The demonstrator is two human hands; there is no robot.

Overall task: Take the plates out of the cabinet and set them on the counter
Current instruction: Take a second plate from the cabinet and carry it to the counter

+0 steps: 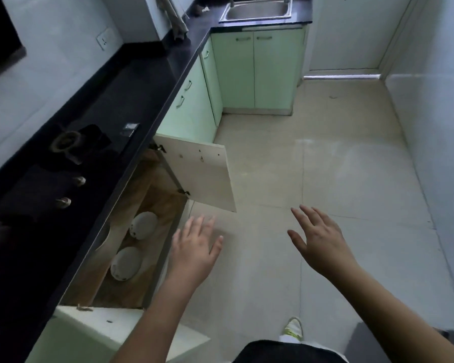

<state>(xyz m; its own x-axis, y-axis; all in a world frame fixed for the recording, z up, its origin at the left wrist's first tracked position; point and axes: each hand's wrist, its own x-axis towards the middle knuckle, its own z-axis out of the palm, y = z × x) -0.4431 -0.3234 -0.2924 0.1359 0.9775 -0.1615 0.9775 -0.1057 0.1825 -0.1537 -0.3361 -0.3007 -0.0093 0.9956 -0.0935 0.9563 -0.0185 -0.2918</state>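
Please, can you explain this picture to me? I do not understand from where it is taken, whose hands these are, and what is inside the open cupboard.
A camera on a person's head took it, looking down. The left hand and right hand are bare, open and hold nothing; they hover above the floor. The cabinet under the dark counter stands open, its door swung out. Two plates lie inside: the farther plate and the nearer plate. A sink is at the far end.

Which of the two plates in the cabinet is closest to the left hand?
The nearer plate, lower in the picture; the other plate lies deeper, toward the open door.
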